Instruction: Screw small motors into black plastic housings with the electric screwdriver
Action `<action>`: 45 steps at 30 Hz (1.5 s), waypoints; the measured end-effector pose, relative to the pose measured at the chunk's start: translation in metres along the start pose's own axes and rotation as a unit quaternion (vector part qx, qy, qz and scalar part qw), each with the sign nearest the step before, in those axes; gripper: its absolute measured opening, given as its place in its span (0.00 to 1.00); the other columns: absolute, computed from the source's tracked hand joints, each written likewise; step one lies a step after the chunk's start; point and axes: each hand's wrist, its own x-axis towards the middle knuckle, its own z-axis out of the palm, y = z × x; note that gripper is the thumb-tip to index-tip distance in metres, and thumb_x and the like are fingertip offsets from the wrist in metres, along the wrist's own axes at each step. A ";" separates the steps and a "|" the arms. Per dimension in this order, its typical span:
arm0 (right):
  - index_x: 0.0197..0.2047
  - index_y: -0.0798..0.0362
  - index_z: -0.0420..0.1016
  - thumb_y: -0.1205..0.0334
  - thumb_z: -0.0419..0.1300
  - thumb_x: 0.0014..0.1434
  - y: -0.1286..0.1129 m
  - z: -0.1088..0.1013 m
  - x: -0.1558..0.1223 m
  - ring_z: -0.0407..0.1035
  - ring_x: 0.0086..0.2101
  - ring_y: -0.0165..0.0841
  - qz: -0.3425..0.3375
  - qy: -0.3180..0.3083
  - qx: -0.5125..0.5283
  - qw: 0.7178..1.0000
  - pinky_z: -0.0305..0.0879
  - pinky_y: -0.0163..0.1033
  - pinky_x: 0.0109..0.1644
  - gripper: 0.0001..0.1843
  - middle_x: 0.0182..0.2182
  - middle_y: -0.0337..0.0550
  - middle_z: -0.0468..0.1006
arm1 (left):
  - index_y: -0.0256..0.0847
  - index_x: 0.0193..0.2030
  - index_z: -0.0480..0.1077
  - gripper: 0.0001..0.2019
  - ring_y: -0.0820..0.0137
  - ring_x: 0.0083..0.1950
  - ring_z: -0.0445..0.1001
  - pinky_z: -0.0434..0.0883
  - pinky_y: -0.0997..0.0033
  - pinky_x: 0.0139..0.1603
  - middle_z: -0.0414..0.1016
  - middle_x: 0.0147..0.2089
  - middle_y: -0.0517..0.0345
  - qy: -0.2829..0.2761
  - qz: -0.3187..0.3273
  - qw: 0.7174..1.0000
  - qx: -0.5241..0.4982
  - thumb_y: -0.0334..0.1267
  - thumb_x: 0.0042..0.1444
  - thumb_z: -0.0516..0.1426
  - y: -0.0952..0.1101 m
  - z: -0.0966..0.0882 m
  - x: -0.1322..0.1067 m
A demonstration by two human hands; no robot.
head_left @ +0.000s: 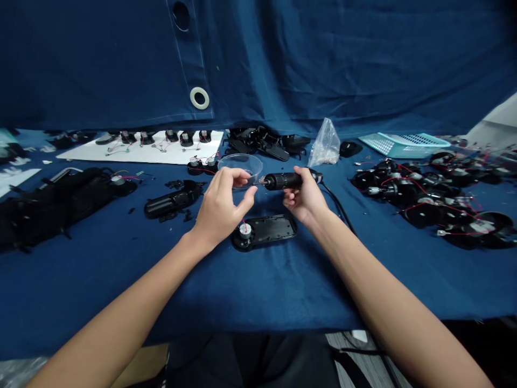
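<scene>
My right hand (306, 196) grips a black corded electric screwdriver (283, 180), its bit pointing left. Close to the bit's tip is my left hand (222, 205), with thumb and fingers apart and nothing visible between them. Behind those fingers stands a clear plastic bowl (241, 161), partly covered by the hand. Below both hands lies a long black plastic housing (270, 230), open side up. A silver motor (244, 230) with a red wire sits in its round left end.
Black housing parts (173, 202) and a larger pile (60, 202) lie left. Behind are a white board (157, 153) with motor units and a clear bag (325, 144) of small parts. At right are a turquoise basket (404, 144) and wired black units (424, 213).
</scene>
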 end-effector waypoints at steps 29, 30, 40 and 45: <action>0.36 0.50 0.67 0.37 0.52 0.60 -0.056 -0.018 -0.002 0.73 0.34 0.31 -0.255 -0.038 0.113 0.959 0.71 0.36 0.31 0.23 0.34 0.40 0.72 | 0.46 0.52 0.71 0.30 0.57 0.53 0.72 0.62 0.58 0.58 0.76 0.48 0.56 -0.461 -0.056 0.886 0.022 0.56 0.43 0.67 -0.001 -0.024 0.004; 0.36 0.50 0.67 0.38 0.52 0.60 -0.061 -0.017 -0.007 0.74 0.35 0.32 -0.267 -0.046 0.116 0.955 0.72 0.36 0.32 0.22 0.34 0.41 0.72 | 0.46 0.51 0.72 0.29 0.57 0.53 0.72 0.60 0.57 0.60 0.76 0.48 0.56 -0.462 -0.050 0.886 0.019 0.56 0.44 0.66 -0.002 -0.021 0.002; 0.35 0.49 0.66 0.61 0.62 0.59 -0.073 0.039 -0.050 0.63 0.19 0.25 -0.393 -0.185 -0.037 0.900 0.64 0.33 0.23 0.07 0.22 0.33 0.67 | 0.39 0.58 0.68 0.29 0.59 0.52 0.73 0.68 0.65 0.51 0.73 0.52 0.51 -0.415 -0.049 0.909 -0.004 0.49 0.52 0.64 -0.003 0.006 -0.009; 0.35 0.49 0.65 0.62 0.63 0.59 -0.037 0.049 -0.047 0.62 0.18 0.26 -0.387 -0.190 -0.087 0.898 0.63 0.34 0.22 0.08 0.20 0.32 0.67 | 0.39 0.56 0.68 0.29 0.58 0.51 0.74 0.66 0.61 0.54 0.75 0.51 0.52 -0.419 -0.023 0.908 0.020 0.50 0.50 0.65 -0.004 0.007 -0.008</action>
